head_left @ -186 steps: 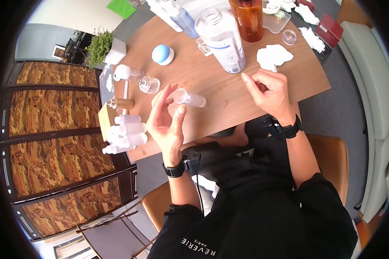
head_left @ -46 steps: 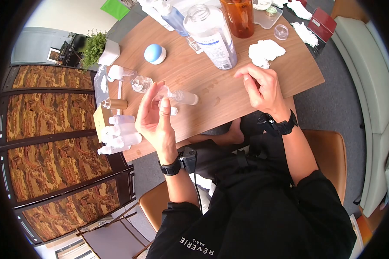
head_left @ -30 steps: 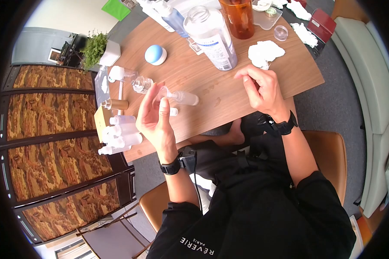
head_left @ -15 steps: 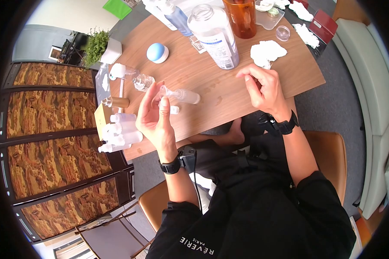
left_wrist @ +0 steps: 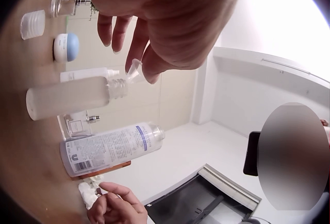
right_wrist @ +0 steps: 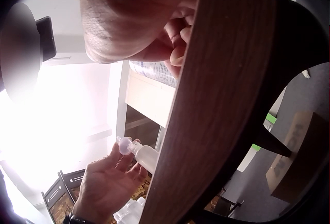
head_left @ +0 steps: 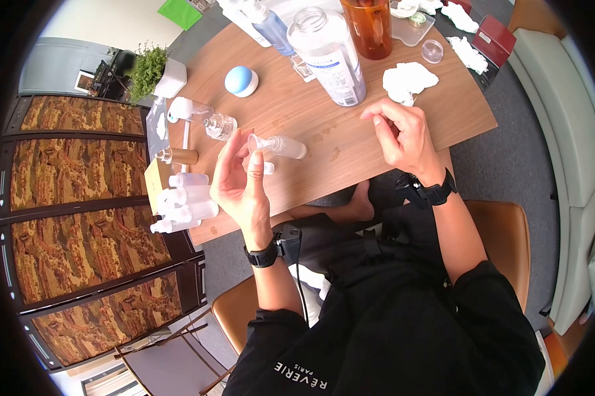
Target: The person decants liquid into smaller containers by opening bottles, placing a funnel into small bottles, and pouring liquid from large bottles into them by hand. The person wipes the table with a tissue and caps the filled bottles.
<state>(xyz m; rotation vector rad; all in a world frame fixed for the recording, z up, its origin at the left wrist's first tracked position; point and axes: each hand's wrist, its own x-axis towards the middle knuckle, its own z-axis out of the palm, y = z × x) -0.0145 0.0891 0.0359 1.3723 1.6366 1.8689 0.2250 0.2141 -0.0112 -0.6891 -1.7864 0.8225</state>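
A small clear funnel (head_left: 254, 142) (left_wrist: 135, 71) (right_wrist: 125, 145) is pinched between the thumb and a finger of the left hand (head_left: 240, 188) (left_wrist: 170, 25) (right_wrist: 108, 185). Its narrow end meets the mouth of an upright frosted bottle (head_left: 288, 147) (left_wrist: 72, 97) (right_wrist: 147, 157); how deep it sits cannot be told. A small white cap (head_left: 268, 168) lies beside the left thumb. Loosely curled and holding nothing, the right hand (head_left: 403, 135) (left_wrist: 116, 207) (right_wrist: 136, 20) is by the table's edge, near crumpled tissue (head_left: 408, 80) and a large clear labelled bottle (head_left: 337, 76) (left_wrist: 111, 149).
Several small bottles (head_left: 195, 211) cluster at the table's left, with a glass bottle (head_left: 219, 126) above them. A blue-topped jar (head_left: 241, 81), pump bottles (head_left: 271, 30) and an amber container (head_left: 368, 30) stand farther back. A round clear lid (head_left: 432, 51) lies at the right.
Over the last half second the left hand has shifted slightly right with the funnel. The right hand stays put. Compared with the oldest frame, the small white cap has come into view.
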